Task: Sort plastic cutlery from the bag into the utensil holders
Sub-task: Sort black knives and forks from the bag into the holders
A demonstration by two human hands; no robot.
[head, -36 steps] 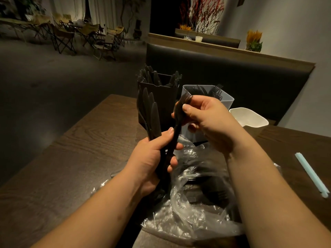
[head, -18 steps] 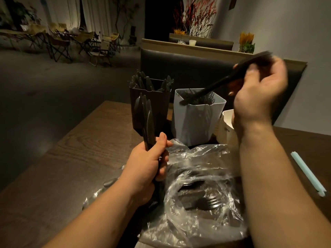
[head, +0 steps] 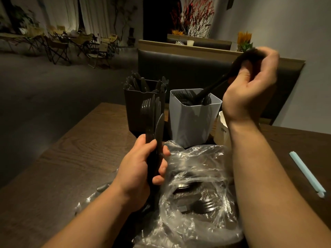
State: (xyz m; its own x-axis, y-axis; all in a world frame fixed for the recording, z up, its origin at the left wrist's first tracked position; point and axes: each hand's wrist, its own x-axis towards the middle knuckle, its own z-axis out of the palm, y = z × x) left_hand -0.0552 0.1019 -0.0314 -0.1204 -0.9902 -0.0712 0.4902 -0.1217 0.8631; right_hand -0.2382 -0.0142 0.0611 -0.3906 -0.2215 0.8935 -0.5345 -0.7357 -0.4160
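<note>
Cutlery is shown partly sorted in the head view. A single black utensil (head: 211, 88) is pinched at its upper end by the right hand (head: 249, 86), which is raised above the holders. Its lower end is dipped into the white holder (head: 193, 126), where other dark pieces are already stood. Its kind cannot be told through the blur. A bundle of knives and forks (head: 155, 126) is gripped upright in the left hand (head: 139, 169), just in front of the dark holder (head: 136, 111), which is already well filled. A third, pale holder (head: 222, 129) is partly hidden behind the right forearm, and its contents cannot be seen. On the desk (head: 71, 158) the clear plastic bag (head: 197, 176) lies open beneath both arms, with a fork (head: 202, 206) and further dark pieces left inside. The task is judged well underway but unfinished: the held bundle and the bag's remainder are yet to be placed.
</note>
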